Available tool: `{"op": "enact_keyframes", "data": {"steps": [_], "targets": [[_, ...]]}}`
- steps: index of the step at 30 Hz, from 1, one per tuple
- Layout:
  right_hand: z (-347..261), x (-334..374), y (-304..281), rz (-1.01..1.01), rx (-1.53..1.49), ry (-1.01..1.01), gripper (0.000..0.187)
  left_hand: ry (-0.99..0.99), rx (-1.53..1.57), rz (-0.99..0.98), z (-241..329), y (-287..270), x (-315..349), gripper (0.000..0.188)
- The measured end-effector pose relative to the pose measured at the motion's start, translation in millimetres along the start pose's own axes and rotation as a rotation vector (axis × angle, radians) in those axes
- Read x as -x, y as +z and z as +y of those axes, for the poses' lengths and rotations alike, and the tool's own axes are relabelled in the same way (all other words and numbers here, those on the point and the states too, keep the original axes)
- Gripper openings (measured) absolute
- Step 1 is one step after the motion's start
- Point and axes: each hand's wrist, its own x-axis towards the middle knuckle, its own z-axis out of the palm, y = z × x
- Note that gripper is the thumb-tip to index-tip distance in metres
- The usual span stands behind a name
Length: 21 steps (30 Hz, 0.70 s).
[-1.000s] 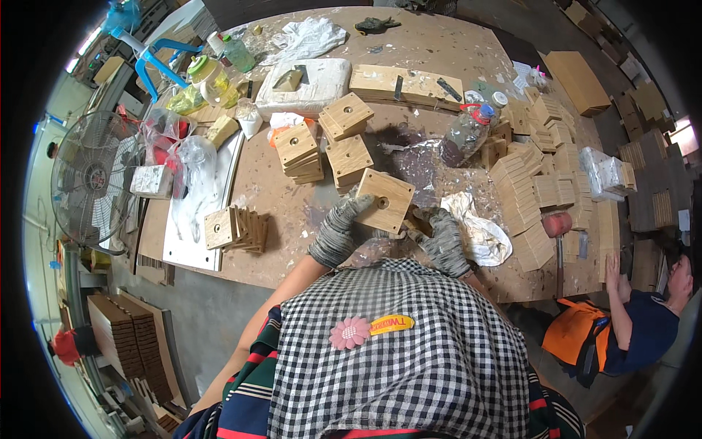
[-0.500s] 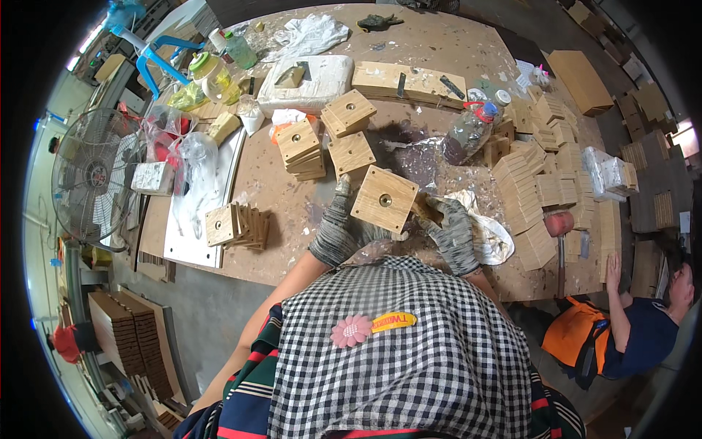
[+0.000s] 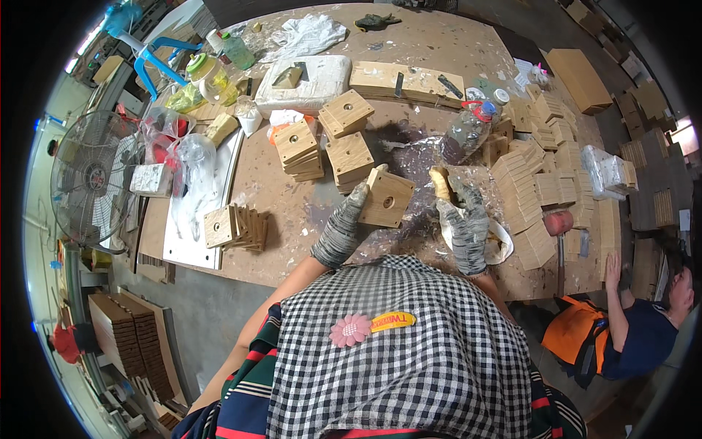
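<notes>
1 sq. drilled wood block [image 3: 387,205] over table [image 3: 292,212], near side
L grip [image 3: 342,230] closed on block's left edge, R grip [image 3: 466,227] curled round tan wad [image 3: 439,178]; prob. handling step, next move needs block steady.

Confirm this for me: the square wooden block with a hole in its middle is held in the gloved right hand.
Wrong hand: the head view shows the wooden block in the gloved left hand, not the right hand. It is square, with a hole in its middle, as you say.
</notes>
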Motion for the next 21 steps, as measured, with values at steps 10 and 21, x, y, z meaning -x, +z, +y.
{"op": "enact_keyframes", "data": {"steps": [10, 21], "targets": [[-62, 10, 38, -0.191, 0.260, -0.262, 0.045, 0.217, -0.606, -0.035, -5, -11, -10, 0.074], [-45, 10, 37, -0.225, 0.293, -0.174, 0.046, 0.265, -0.518, -0.013, -5, -9, -4, 0.073]]}}
